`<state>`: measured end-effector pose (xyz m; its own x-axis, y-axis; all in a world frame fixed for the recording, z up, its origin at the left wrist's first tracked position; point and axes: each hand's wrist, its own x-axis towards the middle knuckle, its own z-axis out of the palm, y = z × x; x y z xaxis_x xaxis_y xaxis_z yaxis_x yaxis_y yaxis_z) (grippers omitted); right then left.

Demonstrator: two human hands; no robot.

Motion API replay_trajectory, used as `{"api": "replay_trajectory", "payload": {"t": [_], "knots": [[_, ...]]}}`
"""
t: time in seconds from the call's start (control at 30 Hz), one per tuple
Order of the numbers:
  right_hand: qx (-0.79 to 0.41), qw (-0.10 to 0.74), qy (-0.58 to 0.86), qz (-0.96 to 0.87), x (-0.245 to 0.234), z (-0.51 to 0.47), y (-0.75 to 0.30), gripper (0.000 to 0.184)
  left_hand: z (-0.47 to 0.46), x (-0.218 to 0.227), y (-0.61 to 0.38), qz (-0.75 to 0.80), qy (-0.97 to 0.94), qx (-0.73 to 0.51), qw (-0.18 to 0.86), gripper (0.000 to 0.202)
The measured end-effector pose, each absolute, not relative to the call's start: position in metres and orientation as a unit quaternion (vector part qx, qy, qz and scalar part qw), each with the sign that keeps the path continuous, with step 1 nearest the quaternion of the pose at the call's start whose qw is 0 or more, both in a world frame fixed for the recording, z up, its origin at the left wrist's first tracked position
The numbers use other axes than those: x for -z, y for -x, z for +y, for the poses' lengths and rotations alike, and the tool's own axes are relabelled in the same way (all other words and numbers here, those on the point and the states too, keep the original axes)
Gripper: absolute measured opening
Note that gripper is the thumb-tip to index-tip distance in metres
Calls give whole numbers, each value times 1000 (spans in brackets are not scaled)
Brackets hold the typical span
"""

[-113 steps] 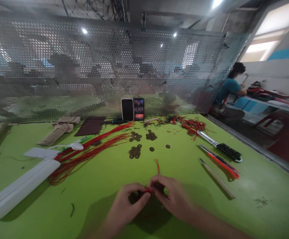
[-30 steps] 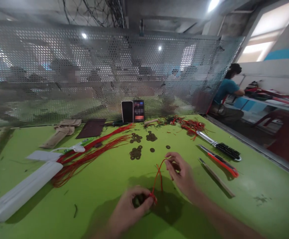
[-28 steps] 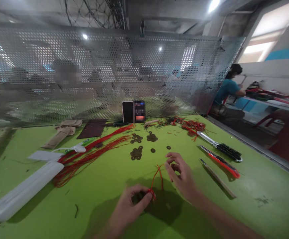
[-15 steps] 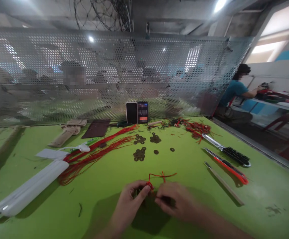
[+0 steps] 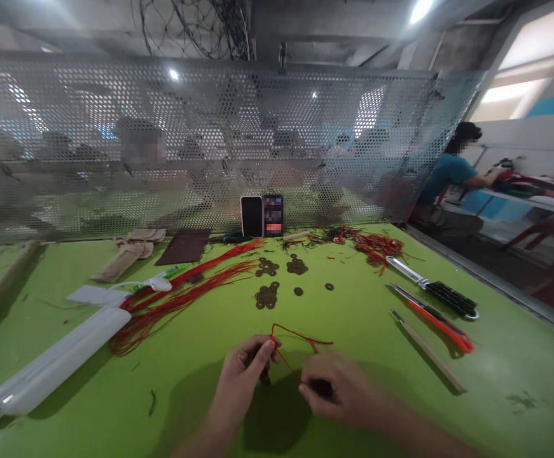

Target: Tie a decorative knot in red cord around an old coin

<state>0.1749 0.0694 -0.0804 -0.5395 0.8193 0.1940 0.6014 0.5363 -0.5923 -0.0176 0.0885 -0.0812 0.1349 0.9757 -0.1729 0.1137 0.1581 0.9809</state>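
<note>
My left hand (image 5: 243, 375) is low in the middle of the green table (image 5: 195, 375), its fingers pinched on a thin red cord (image 5: 292, 334) and something dark under them. Just to its right, my right hand (image 5: 336, 389) is closed in a pinch on the same cord, which runs taut between the two hands. The cord's loose ends loop up and lie on the table just beyond the fingers. Small dark coins (image 5: 267, 296) lie in heaps a short way past the hands.
A bundle of red cords (image 5: 176, 296) and a long white case (image 5: 52, 366) lie left. A red utility knife (image 5: 436, 318), a black-handled tool (image 5: 434, 289) and a thin stick (image 5: 427, 350) lie right. Two phones (image 5: 262, 216) lean on the perforated metal screen (image 5: 210, 140). A person in blue (image 5: 453, 172) sits far right.
My right hand came back from the raised cord end to beside my left hand and pinched the cord. The cord now runs taut between the hands, and the loose ends have dropped onto the table.
</note>
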Motion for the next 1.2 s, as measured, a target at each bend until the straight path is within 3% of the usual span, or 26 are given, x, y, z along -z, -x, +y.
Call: {"api": "replay_trajectory", "payload": {"t": [0.7,0.83,1.2], "knots": [[-244,243,453,-823,81,71,-175,15,90,78,17,495,-484,-407,596,33],[-310,292,493,-759,74,72,-174,21,83,76,14,490,-489,-373,618,34],[-492,348,450,-659,80,73,-164,15,78,76,11,430,-528,-348,645,28]]}}
